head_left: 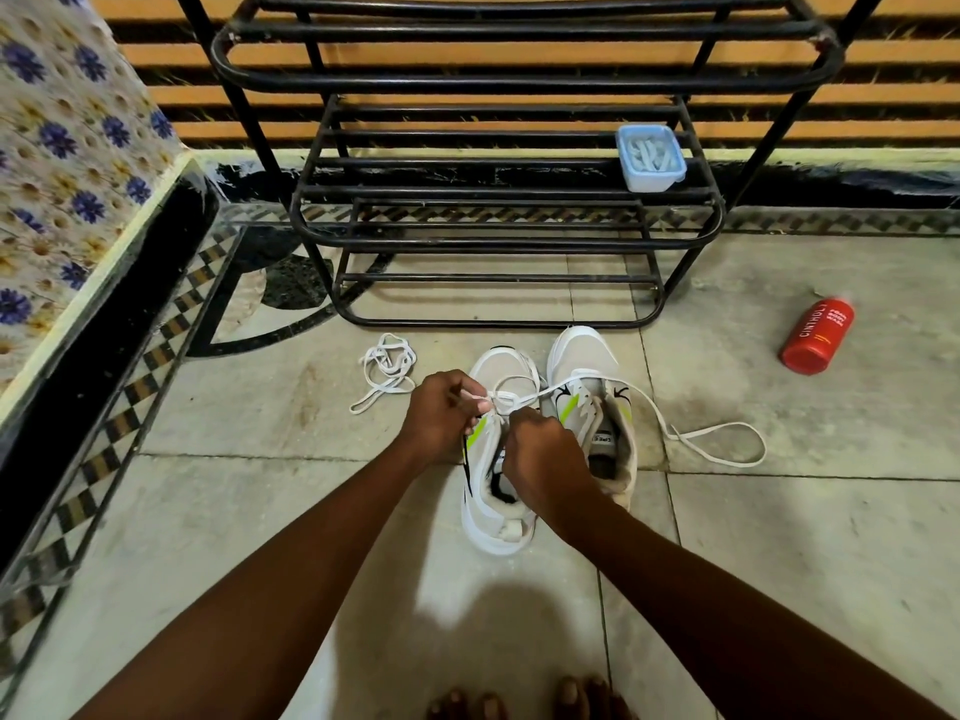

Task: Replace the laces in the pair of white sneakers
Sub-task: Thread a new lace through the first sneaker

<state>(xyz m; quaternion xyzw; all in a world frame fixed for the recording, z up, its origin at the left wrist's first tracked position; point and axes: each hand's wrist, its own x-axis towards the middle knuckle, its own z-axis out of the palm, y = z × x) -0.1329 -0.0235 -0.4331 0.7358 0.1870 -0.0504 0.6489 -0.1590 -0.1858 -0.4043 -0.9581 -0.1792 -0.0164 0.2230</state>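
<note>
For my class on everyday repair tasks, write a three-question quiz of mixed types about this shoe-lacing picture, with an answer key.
1. True or false: both hands are working on the left sneaker.
2. Multiple choice: the loose lace bundle lies (A) on the rack, (B) on the floor left of the sneakers, (C) inside the red bottle.
3. Short answer: where does the blue-lidded container sit?

Key
1. True: the left hand and right hand pinch its lace.
2. B.
3. On a shelf of the black metal rack, at its right end.
</note>
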